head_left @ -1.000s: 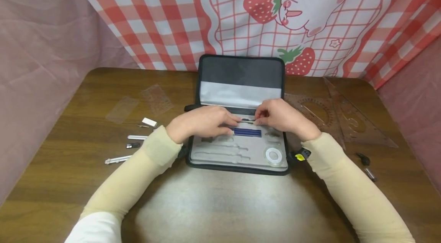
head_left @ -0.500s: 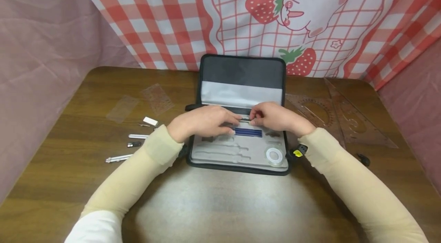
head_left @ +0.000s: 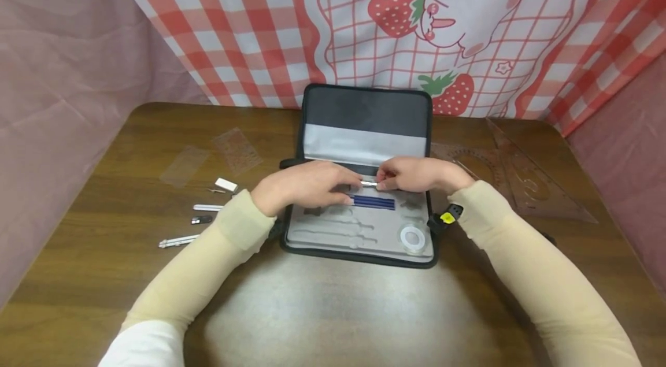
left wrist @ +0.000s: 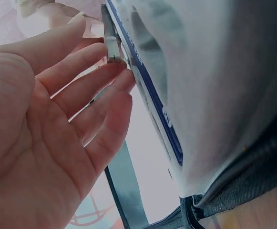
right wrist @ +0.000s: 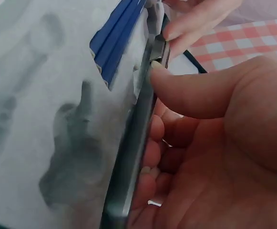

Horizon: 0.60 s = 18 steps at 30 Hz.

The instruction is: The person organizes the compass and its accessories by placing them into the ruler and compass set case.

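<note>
Shiny bar [head_left: 369, 184] between fingers [head_left: 354, 181]

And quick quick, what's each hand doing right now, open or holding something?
Left hand: open, fingertips by the shiny piece.
Right hand: closed, pinching the shiny piece.

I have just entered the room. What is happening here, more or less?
Someone is busy over an open dark case. The right hand pinches a slim shiny piece; the fingertips of the left hand are at its other end. Blue sticks and a white ring lie in the case; a clear triangle lies on the table.
</note>
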Available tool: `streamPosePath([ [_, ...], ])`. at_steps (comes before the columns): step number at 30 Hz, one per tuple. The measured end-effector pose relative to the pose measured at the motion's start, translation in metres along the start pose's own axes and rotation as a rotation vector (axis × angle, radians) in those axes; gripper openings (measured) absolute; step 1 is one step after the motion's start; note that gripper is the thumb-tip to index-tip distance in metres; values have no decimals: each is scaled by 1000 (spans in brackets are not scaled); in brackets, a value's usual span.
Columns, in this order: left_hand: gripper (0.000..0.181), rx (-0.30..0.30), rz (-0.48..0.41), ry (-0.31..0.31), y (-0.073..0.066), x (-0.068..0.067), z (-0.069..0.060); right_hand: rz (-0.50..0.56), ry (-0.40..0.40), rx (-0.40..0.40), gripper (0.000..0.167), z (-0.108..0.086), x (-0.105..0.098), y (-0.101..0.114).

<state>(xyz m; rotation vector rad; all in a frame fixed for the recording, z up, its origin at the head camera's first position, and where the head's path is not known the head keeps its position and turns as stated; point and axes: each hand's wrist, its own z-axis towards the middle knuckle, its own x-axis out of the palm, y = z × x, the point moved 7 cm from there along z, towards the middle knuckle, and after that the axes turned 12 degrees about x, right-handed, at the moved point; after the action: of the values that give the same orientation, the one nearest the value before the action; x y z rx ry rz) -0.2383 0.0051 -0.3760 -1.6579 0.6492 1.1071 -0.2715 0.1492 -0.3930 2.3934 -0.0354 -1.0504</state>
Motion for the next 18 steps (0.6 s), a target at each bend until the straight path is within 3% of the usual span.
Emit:
streamPosePath([
  [11,49,-2,-2,-17,1,-1,-1,-67,-221,-106,13,-6,-5,2],
  [18,48,12,-23,-6,0,0,0,-84,-178,-39,13,1,-3,0],
])
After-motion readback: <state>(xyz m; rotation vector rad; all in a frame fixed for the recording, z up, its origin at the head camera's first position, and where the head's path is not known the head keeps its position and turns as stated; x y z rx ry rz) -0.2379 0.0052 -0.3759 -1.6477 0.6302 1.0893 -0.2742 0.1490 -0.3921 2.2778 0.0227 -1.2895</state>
